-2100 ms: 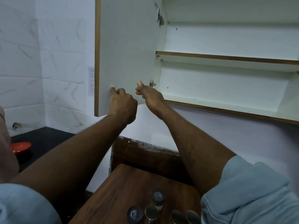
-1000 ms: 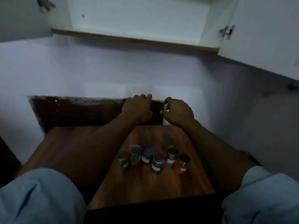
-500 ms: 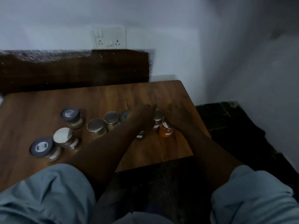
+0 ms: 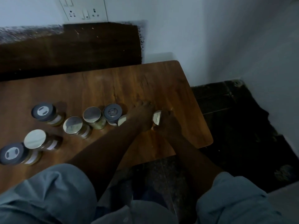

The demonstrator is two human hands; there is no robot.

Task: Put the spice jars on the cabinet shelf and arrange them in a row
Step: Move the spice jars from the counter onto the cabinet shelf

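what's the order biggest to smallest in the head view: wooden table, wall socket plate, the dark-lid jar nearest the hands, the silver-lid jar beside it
1. wooden table
2. wall socket plate, though the frame's top edge cuts it off
3. dark-lid jar and silver-lid jar: they look about alike, so not ranked

A single wide-angle camera worn on my head looks steeply down and a little forward, close over my two blue-grey sleeves (image 4: 48,194) at the bottom edge. The wooden table (image 4: 113,88) fills the middle, with spice jars (image 4: 91,114) spread to the left and my left hand (image 4: 142,117) and right hand (image 4: 168,123) meeting just right of centre. A white switch-and-socket plate (image 4: 84,10) on the wall marks the top edge, and dark floor (image 4: 234,126) drops away at the right.
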